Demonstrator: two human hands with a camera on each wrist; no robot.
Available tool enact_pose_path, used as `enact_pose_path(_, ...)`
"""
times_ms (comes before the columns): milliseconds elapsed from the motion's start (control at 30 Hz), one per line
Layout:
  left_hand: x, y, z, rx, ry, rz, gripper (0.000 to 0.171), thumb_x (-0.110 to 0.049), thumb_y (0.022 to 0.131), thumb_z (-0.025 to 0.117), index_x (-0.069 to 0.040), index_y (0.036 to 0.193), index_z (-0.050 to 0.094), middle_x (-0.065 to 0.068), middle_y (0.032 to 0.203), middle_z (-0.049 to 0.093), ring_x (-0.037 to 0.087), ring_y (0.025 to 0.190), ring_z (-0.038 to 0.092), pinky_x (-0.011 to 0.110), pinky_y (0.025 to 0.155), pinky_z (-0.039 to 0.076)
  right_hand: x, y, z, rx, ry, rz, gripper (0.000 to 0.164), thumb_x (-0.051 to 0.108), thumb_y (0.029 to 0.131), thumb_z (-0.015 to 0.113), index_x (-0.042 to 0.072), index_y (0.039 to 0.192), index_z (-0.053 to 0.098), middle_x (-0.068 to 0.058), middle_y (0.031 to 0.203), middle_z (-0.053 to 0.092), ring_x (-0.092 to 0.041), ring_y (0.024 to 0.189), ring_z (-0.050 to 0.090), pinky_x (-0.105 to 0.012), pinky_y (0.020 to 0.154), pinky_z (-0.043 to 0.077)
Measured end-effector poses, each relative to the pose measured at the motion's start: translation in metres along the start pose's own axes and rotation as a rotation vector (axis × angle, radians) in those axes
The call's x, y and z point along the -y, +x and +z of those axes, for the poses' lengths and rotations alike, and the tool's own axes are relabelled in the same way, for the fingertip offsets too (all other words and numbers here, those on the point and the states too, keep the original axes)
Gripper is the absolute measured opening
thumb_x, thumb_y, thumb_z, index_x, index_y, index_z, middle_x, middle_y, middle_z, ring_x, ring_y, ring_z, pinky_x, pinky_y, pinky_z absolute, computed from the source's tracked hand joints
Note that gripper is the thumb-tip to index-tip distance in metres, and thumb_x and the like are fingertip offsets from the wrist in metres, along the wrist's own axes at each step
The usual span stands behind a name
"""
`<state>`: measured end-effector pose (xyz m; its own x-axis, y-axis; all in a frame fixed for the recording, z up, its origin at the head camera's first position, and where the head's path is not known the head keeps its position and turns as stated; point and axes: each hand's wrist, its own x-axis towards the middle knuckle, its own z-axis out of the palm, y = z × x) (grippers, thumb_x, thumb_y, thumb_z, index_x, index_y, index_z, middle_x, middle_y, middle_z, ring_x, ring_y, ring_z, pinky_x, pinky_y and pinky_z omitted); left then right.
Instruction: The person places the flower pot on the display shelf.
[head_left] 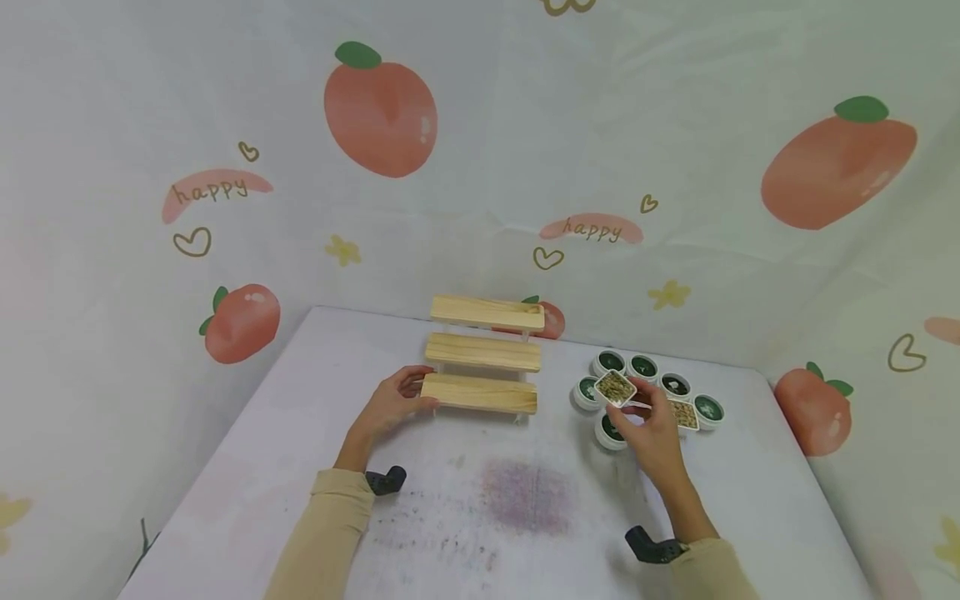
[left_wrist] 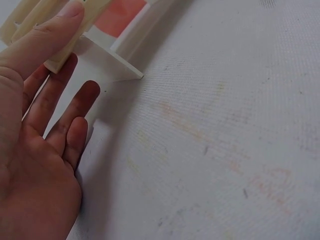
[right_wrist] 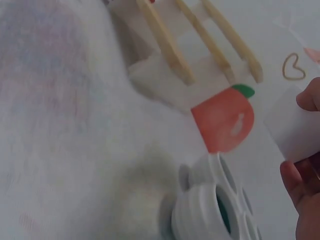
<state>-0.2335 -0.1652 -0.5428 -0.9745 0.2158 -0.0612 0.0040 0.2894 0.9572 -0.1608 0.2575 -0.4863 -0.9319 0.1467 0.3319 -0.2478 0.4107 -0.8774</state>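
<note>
Right hand pinches a square dish over clustered jars; left hand grips the wooden shelf.

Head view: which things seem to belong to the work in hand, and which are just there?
Likely the job:
- shelf, pinched by the left hand
- square dish, held by the right hand
- second dish and round pots, close by

Just there:
- printed backdrop
- table stain

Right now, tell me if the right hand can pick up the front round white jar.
Probably not: the round white jar is close, but the right hand holds a square white dish.
</note>
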Motion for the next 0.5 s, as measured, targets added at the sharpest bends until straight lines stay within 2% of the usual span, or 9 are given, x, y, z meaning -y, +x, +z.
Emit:
enact_pose_path(100, -0.001, 0.000, 0.000, 0.001, -0.006, -0.005, 0.067, -0.020, 0.083, 0.086, -0.013, 0.143, 0.055, 0.014, 0.144, 0.061, 0.034, 0.130, 0.060, 0.049, 0.109, 0.049, 0.009, 0.004, 0.010, 0.022, 0.036, -0.006, 0.057, -0.007, 0.087, 0.074, -0.007, 0.138, 0.049, -0.020, 0.121, 0.057, 0.004, 0.096, 0.056, -0.006, 0.082, 0.051)
enact_pose_path(233, 0.000, 0.000, -0.001, 0.000, 0.006, -0.011, 0.068, -0.024, 0.083, 0.086, -0.015, 0.143, 0.055, 0.013, 0.145, 0.061, 0.032, 0.130, 0.060, 0.045, 0.107, 0.051, 0.016, 0.009, 0.026, 0.051, 0.084, -0.044, 0.057, -0.009, 0.085, 0.075, -0.007, 0.137, 0.050, -0.020, 0.124, 0.054, 0.001, 0.100, 0.056, -0.007, 0.083, 0.052)
enact_pose_path(500, 0.000, -0.001, -0.001, 0.006, 0.010, -0.023, 0.069, -0.027, 0.084, 0.086, -0.016, 0.144, 0.054, 0.013, 0.146, 0.060, 0.033, 0.131, 0.059, 0.044, 0.107, 0.051, 0.023, 0.016, 0.052, 0.112, 0.189, -0.097, 0.056, -0.010, 0.084, 0.076, -0.008, 0.136, 0.053, -0.023, 0.126, 0.050, -0.006, 0.103, 0.059, -0.016, 0.090, 0.056)
